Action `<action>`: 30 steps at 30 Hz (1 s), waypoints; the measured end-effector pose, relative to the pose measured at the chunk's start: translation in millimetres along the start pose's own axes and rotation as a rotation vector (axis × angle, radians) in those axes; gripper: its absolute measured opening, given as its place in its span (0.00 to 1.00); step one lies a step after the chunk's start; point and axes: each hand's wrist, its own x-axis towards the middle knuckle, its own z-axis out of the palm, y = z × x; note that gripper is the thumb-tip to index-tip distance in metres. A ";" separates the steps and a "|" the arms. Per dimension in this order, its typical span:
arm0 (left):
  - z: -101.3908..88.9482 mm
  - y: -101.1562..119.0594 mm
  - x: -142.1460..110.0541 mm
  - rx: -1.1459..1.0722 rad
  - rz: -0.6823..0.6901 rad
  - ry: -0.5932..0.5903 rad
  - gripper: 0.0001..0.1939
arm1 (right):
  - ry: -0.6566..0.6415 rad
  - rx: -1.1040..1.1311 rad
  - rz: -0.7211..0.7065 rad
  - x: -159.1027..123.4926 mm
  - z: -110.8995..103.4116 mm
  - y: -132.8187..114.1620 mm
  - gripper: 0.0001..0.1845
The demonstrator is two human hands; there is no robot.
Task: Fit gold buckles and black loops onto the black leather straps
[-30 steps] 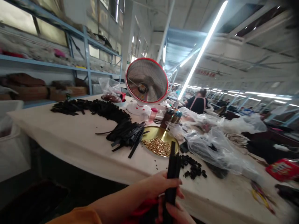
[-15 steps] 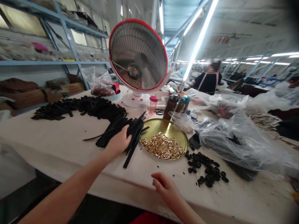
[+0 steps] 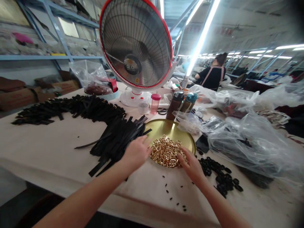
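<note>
Centrally, small gold metal fittings (image 3: 165, 152) lie heaped on a round brass tray (image 3: 171, 127) on the bench (image 3: 47, 142). The right hand (image 3: 192, 166) rests its slightly parted fingers (image 3: 182, 157) in the pile; the left hand (image 3: 136, 154), fingers also apart, sits at the tray's edge beside a bundle of black strips (image 3: 116, 141).

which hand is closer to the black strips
Left. The left hand sits right beside the black strips; the right hand is farther off, on the other side of the gold fittings in the brass tray.
</note>
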 end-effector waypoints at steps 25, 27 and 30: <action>90.5 56.2 67.9 -0.133 0.152 -0.072 0.19 | 0.005 -0.143 -0.130 9.6 -5.0 -6.9 0.22; 88.9 61.3 56.5 -0.107 0.159 0.022 0.21 | 0.105 -0.149 -0.105 1.3 -27.5 11.5 0.20; 92.1 78.0 35.3 -0.113 0.346 0.210 0.21 | 0.233 -0.293 0.034 -2.7 -71.4 52.4 0.19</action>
